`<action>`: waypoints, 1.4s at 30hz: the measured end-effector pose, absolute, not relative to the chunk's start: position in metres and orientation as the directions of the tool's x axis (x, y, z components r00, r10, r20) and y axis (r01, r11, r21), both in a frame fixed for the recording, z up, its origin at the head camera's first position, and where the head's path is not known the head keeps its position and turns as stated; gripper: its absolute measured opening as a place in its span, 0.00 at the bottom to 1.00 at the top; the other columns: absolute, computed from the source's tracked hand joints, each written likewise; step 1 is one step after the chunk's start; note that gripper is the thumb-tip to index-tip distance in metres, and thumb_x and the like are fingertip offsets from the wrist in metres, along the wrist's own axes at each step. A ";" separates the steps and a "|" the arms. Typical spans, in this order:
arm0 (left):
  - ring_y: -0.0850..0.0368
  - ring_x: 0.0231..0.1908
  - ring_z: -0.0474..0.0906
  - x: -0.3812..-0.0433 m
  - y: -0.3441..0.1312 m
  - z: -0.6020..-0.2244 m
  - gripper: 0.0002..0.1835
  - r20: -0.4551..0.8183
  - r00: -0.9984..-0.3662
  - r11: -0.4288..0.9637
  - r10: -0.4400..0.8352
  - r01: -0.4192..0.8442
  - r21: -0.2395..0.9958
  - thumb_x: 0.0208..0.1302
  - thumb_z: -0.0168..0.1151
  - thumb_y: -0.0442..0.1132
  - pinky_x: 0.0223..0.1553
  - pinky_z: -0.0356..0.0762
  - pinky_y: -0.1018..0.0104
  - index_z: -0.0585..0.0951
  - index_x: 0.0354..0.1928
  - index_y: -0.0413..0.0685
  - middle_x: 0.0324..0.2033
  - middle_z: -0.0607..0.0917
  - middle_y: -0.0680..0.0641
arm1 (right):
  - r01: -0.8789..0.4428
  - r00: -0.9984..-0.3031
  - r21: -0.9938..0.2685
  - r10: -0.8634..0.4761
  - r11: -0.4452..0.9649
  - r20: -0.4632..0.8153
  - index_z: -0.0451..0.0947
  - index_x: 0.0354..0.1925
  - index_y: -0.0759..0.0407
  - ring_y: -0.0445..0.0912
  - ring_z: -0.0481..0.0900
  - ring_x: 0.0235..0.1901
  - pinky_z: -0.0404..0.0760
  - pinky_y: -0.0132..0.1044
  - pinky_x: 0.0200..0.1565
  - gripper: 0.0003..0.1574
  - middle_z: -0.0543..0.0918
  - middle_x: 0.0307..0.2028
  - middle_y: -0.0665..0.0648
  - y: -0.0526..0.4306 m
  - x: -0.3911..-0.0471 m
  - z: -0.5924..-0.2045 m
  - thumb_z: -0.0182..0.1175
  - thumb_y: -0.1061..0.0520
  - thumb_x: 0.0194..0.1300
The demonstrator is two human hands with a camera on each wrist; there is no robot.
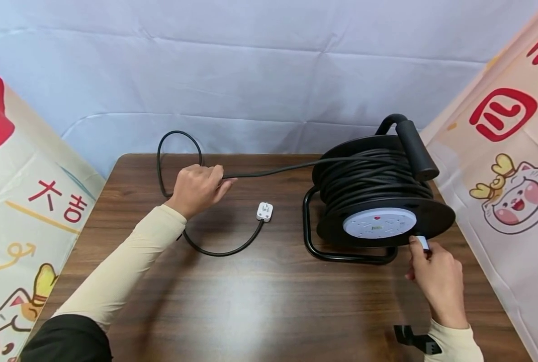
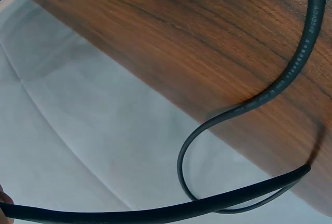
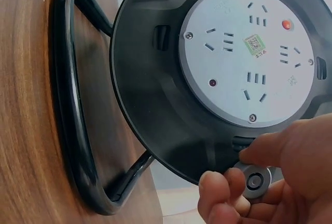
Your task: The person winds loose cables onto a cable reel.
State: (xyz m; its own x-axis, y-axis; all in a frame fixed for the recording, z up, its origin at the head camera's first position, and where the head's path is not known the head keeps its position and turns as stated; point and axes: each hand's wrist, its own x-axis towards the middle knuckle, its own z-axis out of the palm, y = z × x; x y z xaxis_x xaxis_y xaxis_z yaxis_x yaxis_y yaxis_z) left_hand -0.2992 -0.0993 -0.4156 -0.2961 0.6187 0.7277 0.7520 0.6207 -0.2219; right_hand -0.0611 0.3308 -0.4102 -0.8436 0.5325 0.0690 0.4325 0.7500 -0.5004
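A black cable reel (image 1: pixel 373 186) with a grey-white socket panel (image 3: pixel 249 53) stands at the right of the table. My right hand (image 1: pixel 438 281) grips the small crank knob (image 3: pixel 254 180) at the rim of the reel's front disc, thumb and fingers curled about it. Left of the reel, my left hand (image 1: pixel 198 191) holds the black cable (image 1: pixel 273 172), which runs fairly straight from the hand to the wound coils. Beyond the left hand the cable's free end loops over the back edge and curves round to a white plug (image 1: pixel 264 212) lying on the table.
The brown wooden table (image 1: pixel 251 301) ends at a pale cloth backdrop (image 1: pixel 251 90). Printed cloth panels (image 1: pixel 513 166) flank both sides. The reel's black tube frame (image 3: pixel 78 105) rests on the tabletop, and its carrying handle (image 1: pixel 416 151) rises at the back right.
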 end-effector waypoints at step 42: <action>0.53 0.17 0.62 -0.297 -0.064 -0.409 0.22 0.724 -0.219 0.540 0.654 0.805 -0.244 0.60 0.56 0.55 0.20 0.63 0.62 0.67 0.24 0.42 0.17 0.65 0.48 | 0.508 -0.843 -0.435 0.533 0.744 -0.073 0.73 0.23 0.59 0.61 0.79 0.25 0.67 0.48 0.17 0.34 0.74 0.07 0.47 0.296 -0.069 -0.447 0.37 0.35 0.67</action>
